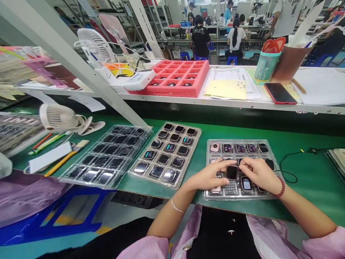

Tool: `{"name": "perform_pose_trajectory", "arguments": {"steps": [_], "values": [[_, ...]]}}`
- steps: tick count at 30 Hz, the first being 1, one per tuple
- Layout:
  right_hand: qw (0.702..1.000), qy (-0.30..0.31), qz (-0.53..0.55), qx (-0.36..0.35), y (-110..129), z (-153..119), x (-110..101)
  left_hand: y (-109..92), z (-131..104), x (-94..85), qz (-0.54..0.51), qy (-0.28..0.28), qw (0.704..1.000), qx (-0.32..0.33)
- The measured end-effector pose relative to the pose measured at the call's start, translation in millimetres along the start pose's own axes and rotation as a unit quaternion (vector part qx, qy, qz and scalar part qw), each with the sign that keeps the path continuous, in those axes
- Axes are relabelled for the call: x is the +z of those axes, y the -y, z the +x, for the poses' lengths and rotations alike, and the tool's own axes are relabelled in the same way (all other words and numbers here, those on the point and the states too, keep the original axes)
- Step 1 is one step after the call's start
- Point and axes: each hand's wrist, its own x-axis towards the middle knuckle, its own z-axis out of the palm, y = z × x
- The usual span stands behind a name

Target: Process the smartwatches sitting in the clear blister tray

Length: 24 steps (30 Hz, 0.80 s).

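My left hand [208, 175] is closed on a square smartwatch [231, 172] with a dark screen, holding it between thumb and fingers above a clear plastic tray [271, 144]. Close by on the right, my right hand [256, 173] has its fingers bent together at the watch's upper right edge; what is in its fingertips is hidden. Several smartwatches sit in the tray's pockets. In the back row one is pink [215, 146] and some screens are lit. A watch showing a square code [246, 183] lies just below my right hand.
Left of the hands lie a tray of watches [164, 158] and stacked clear trays [107, 154]. A cable [289, 162] curls at the right. On the shelf stand a red compartment box [178, 77], papers [229, 82] and a phone [280, 92]. A slanted white post [107, 86] crosses the left side.
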Motion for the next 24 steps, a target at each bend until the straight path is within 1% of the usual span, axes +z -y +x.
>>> {"name": "perform_pose_trajectory", "arguments": {"steps": [3,9,14,18,20,24], "values": [[1.0,0.014,-0.007,0.008,-6.0,1.3,2.9,-3.8,0.0,1.2,-0.005,-0.026,1.0,-0.007],[1.0,0.02,-0.004,0.009,-3.0,1.4,1.5,-6.7,0.2,1.4,0.0,-0.038,0.999,-0.011],[0.999,0.041,-0.001,0.01,-1.0,3.3,-0.3,-5.1,-2.0,2.5,-0.01,-0.042,0.999,0.007],[0.998,0.058,0.014,0.021,1.3,3.9,-3.3,-5.4,-4.4,2.7,-0.012,-0.061,0.998,0.008],[0.998,0.062,0.02,0.025,2.0,3.9,-4.8,-5.5,-5.3,2.9,-0.006,-0.069,0.998,0.008],[0.997,0.064,0.018,0.029,0.3,4.2,-5.6,-5.1,-6.4,3.6,0.003,-0.082,0.996,0.031]]}}
